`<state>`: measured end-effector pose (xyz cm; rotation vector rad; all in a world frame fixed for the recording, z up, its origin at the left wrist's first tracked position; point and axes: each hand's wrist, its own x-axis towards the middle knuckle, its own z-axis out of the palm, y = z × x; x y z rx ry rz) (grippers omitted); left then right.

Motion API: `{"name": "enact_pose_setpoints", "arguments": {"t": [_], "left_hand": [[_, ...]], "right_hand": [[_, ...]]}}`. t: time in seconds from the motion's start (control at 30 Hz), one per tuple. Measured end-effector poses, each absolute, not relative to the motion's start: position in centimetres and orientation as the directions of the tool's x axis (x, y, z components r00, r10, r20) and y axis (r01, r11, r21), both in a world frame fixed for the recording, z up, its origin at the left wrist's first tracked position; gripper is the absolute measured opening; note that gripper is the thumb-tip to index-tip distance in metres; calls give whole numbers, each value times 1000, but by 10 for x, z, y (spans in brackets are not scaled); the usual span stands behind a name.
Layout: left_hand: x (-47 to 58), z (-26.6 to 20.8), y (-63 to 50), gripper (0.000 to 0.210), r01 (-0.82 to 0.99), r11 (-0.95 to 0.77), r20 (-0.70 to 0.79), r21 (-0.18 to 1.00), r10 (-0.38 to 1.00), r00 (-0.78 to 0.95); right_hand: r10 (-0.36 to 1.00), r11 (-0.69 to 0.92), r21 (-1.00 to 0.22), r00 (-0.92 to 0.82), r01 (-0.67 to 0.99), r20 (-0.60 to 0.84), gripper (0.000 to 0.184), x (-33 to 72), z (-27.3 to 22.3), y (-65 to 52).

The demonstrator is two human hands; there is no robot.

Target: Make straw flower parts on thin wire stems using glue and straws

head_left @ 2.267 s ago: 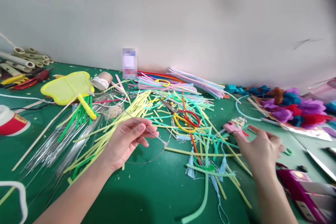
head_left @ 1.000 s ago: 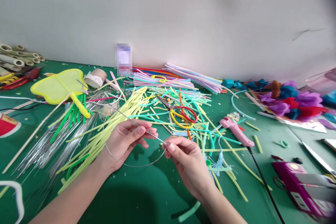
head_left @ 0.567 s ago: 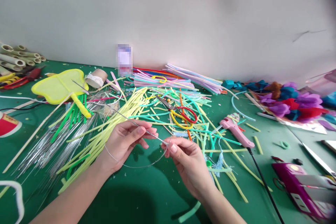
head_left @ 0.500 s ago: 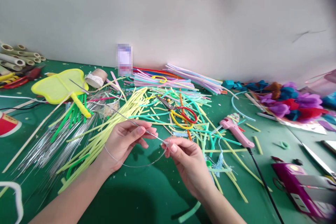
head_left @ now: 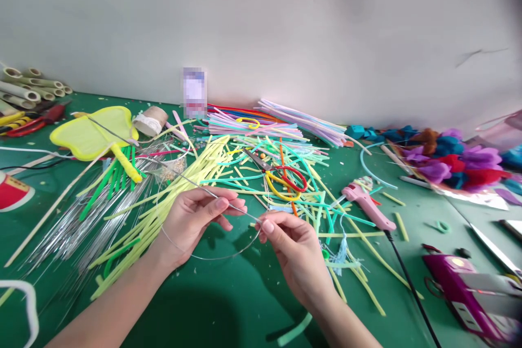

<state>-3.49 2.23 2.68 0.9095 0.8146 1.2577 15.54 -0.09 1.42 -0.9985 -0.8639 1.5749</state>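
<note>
A thin silvery wire is bent into a loop above the table, with a long straight end running up to the left. My left hand pinches the wire between thumb and forefinger. Close by on the right, my right hand grips it where the loop meets the straight part. Behind the hands lie scissors with red and yellow handles and a bundle of yellow pipe cleaners. The wire's far end passes in front of a yellow butterfly-shaped piece.
A pink glue gun with a black cord lies at the right, near a purple power strip. Loose wires spread at the left. Coloured petals, bamboo tubes and pliers sit farther back by the wall.
The wire's straight end has swung slightly up and farther left across the yellow piece. Both hands keep nearly the same place and hold.
</note>
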Motion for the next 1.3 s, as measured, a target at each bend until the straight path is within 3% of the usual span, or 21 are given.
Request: {"name": "enact_pose_setpoints", "arguments": {"t": [0.47, 1.3], "left_hand": [[-35, 28, 21, 9, -405, 94, -44, 909, 990, 133], [-34, 27, 22, 13, -360, 86, -42, 929, 991, 128]], "right_hand": [[975, -205, -886, -163, -415, -150, 13, 156, 15, -1], [984, -167, -930, -107, -327, -140, 15, 157, 13, -2]]}}
